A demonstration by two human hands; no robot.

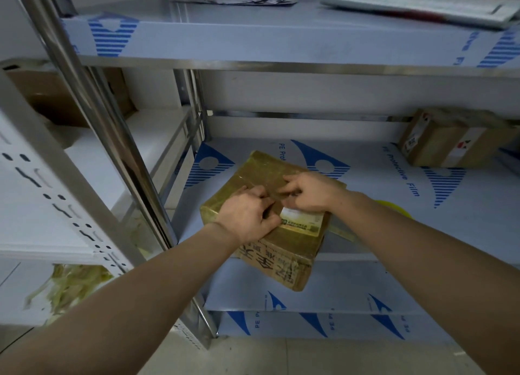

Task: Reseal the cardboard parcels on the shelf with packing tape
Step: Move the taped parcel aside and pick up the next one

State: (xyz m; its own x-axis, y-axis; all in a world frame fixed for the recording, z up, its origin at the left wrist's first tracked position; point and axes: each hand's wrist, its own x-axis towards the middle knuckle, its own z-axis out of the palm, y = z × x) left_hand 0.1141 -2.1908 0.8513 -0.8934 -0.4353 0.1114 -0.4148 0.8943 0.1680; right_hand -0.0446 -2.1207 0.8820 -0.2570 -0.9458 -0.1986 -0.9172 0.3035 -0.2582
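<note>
We see both forearms, bare to the elbow, reaching in from the lower corners and converging over the cardboard parcel [260, 170]. The wrists are nearly straight and the palms face down.

The left hand [247, 217] lies on the near-left part of the parcel's top. Its fingers are curled under and its knuckles are raised. We cannot tell whether it pinches anything or only bears down. The right hand [306, 191] comes over from the right side, fingers bent. Its thumb and forefinger nip a bit of clear tape [277, 198] where the two hands meet.

The parcel sits at the front edge of the middle shelf [365, 225], left of centre. It is turned diagonally, and its near corner hangs over that edge. It is a squat brown box, scuffed and slightly crushed. The top is glossy under wrinkled film, and large printed characters run along its front face. A white and green label [302, 220] is stuck on top just under the right hand.

The shelf is smooth sheet metal under bluish protective film with blue striped emblems. Something yellow [394, 207] shows just beyond the right forearm. A second taped parcel [450, 141] rests at the back right corner. On the upper shelf [253, 40] a stack of folded papers [416, 6] lies at the right. A polished steel post [92, 107] stands at the left front corner.
</note>
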